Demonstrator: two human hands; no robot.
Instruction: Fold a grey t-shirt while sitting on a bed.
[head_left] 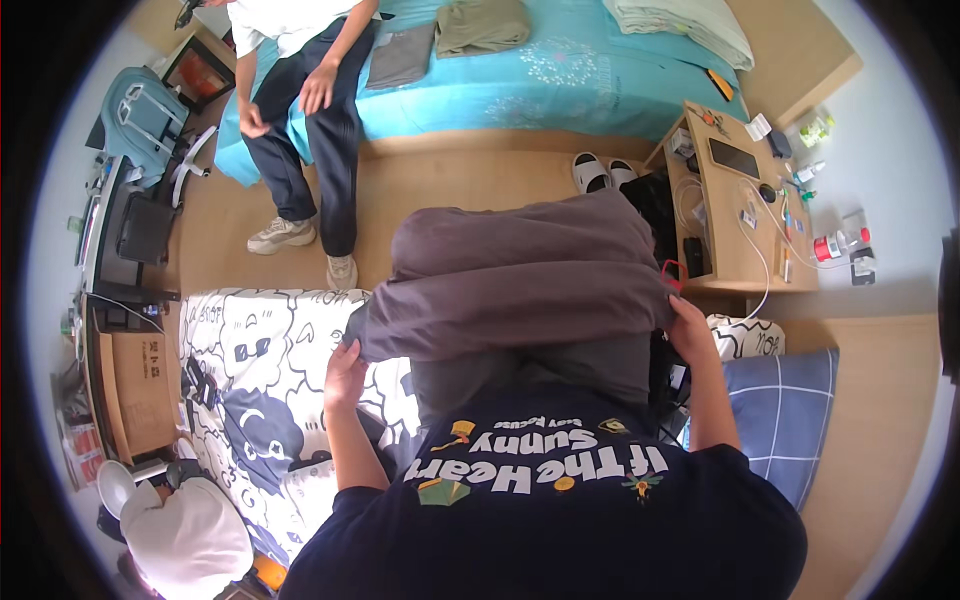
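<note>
A pair of brown-grey trousers lies stretched sideways over my knees, in two long, slightly wrinkled folds, one beyond the other. My left hand pinches the near left corner of the cloth. At the opposite end, my right hand grips the near right corner, with a small red loop just beyond it. The near fold hangs between both hands, above my dark grey trouser legs.
Across the floor, another person sits on a blue-covered bed holding folded clothes. Slippers lie beside a wooden desk at right. Patterned bedding spreads to my left; a blue checked pillow lies right.
</note>
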